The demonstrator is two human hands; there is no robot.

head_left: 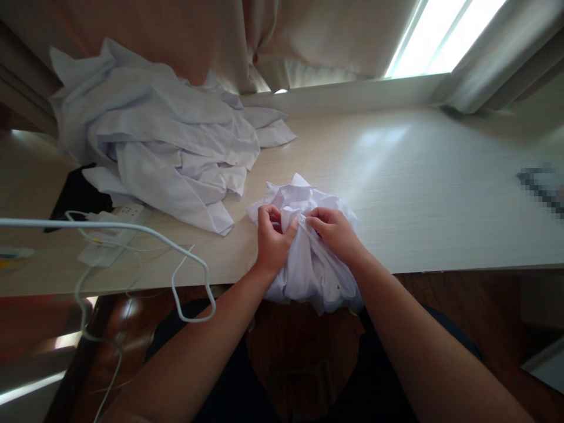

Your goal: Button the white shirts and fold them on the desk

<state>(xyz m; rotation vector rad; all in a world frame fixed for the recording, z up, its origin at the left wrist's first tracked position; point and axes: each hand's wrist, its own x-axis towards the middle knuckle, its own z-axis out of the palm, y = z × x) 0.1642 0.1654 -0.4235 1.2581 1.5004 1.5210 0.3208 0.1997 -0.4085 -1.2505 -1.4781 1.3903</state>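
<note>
Both hands meet at the near edge of the table, each pinching the same bunched white garment [308,258]. Left hand [272,238] is curled closed, fingers folded into the cloth with the thumb pressing toward the middle of the bundle. Right hand [333,232] is likewise closed on the fabric, its fingertips gripping a fold just beside the left thumb, so the two nearly touch.

Largest in view is the pale wood-grain table [418,194], running across the whole width, with a white sill behind it and a bright window [440,35] at upper right. Beige curtains [273,41] hang along the back, one panel bunched on the right end of the sill. On the left half of the table lies a big heap of white clothes [163,135], loose and crumpled, well apart from the hands.

The held garment sits partly on the table edge and partly hangs over it toward the person's lap, in front of dark trousers.

Smaller things lie to the left: a white wire hanger [176,247] reaching in from the left edge with its hook near the left forearm, a white power strip [117,226] on the table below the heap, and thin white cables [88,317] trailing off the edge toward the floor.
</note>
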